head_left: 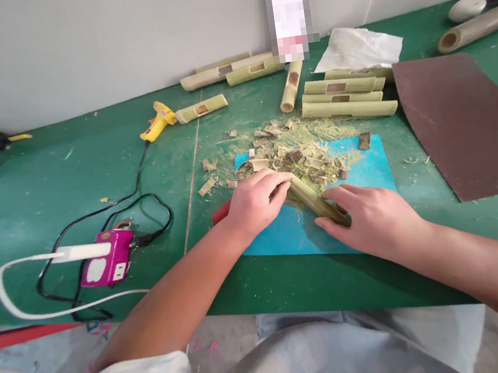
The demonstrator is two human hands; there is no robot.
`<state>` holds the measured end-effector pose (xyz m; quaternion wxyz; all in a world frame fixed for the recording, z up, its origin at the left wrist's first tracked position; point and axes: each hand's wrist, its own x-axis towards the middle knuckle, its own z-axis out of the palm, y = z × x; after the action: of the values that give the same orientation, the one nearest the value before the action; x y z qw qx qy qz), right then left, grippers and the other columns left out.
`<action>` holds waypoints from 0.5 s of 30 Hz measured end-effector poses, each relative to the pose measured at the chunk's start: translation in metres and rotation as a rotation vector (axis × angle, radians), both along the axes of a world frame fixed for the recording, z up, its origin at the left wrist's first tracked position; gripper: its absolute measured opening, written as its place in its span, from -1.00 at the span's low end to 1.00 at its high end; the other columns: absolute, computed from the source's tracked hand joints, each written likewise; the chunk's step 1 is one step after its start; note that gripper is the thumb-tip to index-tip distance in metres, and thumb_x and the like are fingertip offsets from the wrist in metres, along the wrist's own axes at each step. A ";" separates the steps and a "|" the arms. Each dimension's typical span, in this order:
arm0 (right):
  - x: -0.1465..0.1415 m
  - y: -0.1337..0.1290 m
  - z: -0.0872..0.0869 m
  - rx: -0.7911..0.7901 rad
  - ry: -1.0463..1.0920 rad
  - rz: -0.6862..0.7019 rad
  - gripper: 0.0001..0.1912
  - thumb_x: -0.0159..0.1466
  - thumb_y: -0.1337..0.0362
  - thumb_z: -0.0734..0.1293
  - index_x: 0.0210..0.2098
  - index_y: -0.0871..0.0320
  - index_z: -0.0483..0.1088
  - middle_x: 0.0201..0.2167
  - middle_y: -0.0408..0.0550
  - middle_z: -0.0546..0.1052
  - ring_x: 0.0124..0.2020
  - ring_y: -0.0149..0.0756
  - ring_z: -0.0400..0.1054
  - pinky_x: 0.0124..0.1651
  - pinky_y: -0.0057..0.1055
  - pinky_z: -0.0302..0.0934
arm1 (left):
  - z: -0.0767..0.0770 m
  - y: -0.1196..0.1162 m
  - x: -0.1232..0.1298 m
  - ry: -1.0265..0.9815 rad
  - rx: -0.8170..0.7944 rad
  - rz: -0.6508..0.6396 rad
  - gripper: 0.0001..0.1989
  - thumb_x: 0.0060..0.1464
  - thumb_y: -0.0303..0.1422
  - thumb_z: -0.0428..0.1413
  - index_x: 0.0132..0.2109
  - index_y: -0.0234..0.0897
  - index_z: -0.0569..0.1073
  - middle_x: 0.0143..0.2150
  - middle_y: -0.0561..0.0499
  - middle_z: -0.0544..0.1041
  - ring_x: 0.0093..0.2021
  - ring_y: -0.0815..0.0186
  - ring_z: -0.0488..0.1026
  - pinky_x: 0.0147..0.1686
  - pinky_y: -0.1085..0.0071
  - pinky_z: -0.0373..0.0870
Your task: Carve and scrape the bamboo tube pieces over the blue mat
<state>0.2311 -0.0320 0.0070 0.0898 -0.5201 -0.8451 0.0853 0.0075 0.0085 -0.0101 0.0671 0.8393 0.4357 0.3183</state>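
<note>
A pale green bamboo tube lies slantwise between my hands, over a blue mat. My left hand closes on its far end, thumb and fingers together. At the near end, my right hand grips it with the thumb on one side and fingers on the other. A red object pokes out beside my left wrist; the hand hides the rest, and I cannot tell whether it is held. Bamboo chips and shavings are heaped on the mat just beyond the tube.
Bamboo tubes with cut windows lie stacked at the back right. Others rest by the wall. A yellow glue gun trails its cord to a purple power adapter on the left. A brown sheet covers the right side.
</note>
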 end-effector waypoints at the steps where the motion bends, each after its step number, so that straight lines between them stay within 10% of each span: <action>1: -0.001 0.000 0.000 -0.021 -0.008 0.003 -0.68 0.24 0.03 0.27 -0.21 0.15 0.44 -0.41 -0.12 0.51 -0.49 -0.32 0.34 -0.48 -0.37 -0.06 | 0.000 0.000 0.000 0.001 0.005 0.004 -0.84 0.25 -0.43 0.05 -0.13 -0.30 0.53 -0.25 -0.03 0.59 -0.26 0.36 0.53 -0.21 0.47 0.44; 15: -0.003 -0.005 -0.003 -0.039 0.023 -0.002 -0.56 0.21 0.14 0.30 0.06 0.14 0.34 -0.24 -0.08 0.60 -0.42 -0.23 0.47 -0.47 -0.37 0.11 | -0.002 -0.016 0.010 0.084 0.040 -0.103 -0.78 0.32 -0.40 -0.02 -0.08 -0.35 0.51 -0.27 -0.06 0.58 -0.25 0.35 0.54 -0.19 0.45 0.49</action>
<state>0.2279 -0.0365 0.0037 0.0896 -0.5217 -0.8415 0.1079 0.0173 -0.0080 -0.0118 0.0483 0.8744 0.3880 0.2873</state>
